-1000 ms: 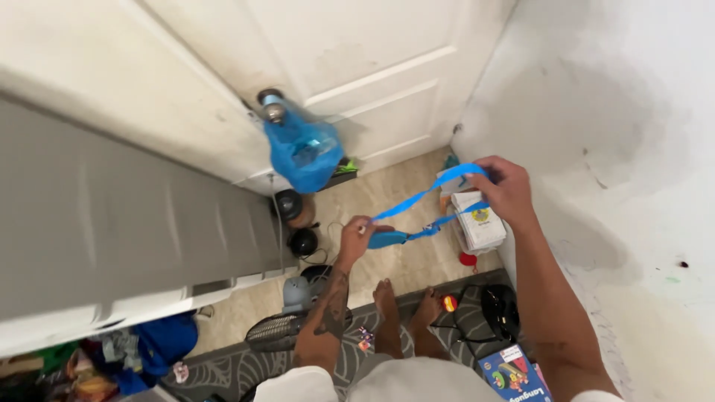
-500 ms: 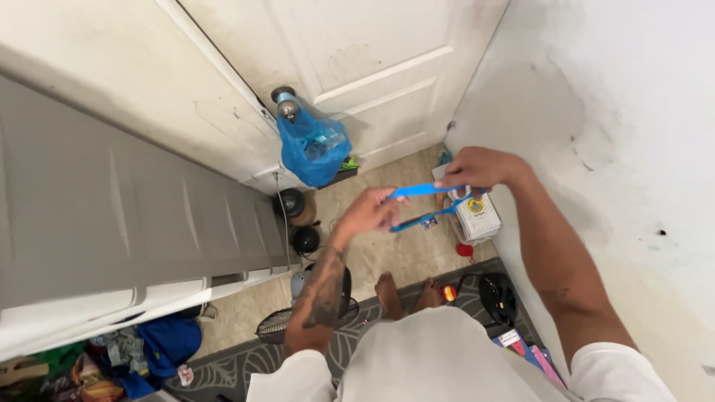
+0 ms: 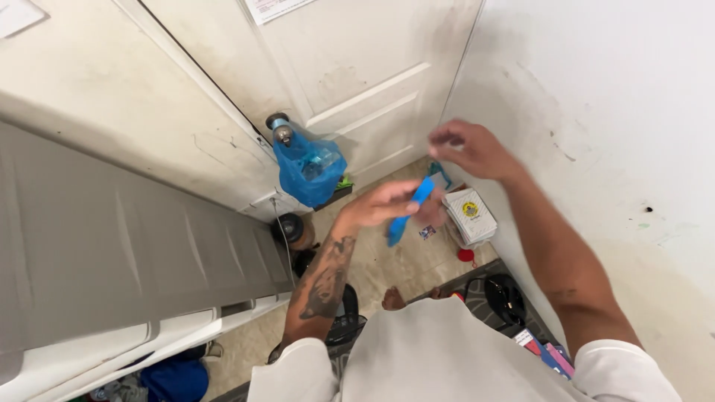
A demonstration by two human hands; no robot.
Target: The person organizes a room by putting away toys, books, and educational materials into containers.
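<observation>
We pinch the blue strap (image 3: 408, 211) in our left hand (image 3: 383, 205), long axis running near-left to far-right; our right hand (image 3: 469, 149) hovers apart, fingers loose, holding nothing.

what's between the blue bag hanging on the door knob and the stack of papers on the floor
In the head view, the left hand with the blue strap sits between the blue bag and the stack of papers, above bare tan floor.

Corner by the door, seen from above

A bag (image 3: 309, 170) hangs on the door knob (image 3: 280, 131); right of it a stack of cards (image 3: 469, 216) lies on the floor (image 3: 387, 264) against the wall (image 3: 596, 112). A strap (image 3: 408, 212) rests in the left hand (image 3: 383, 205), the right hand (image 3: 469, 149) above it.
</observation>
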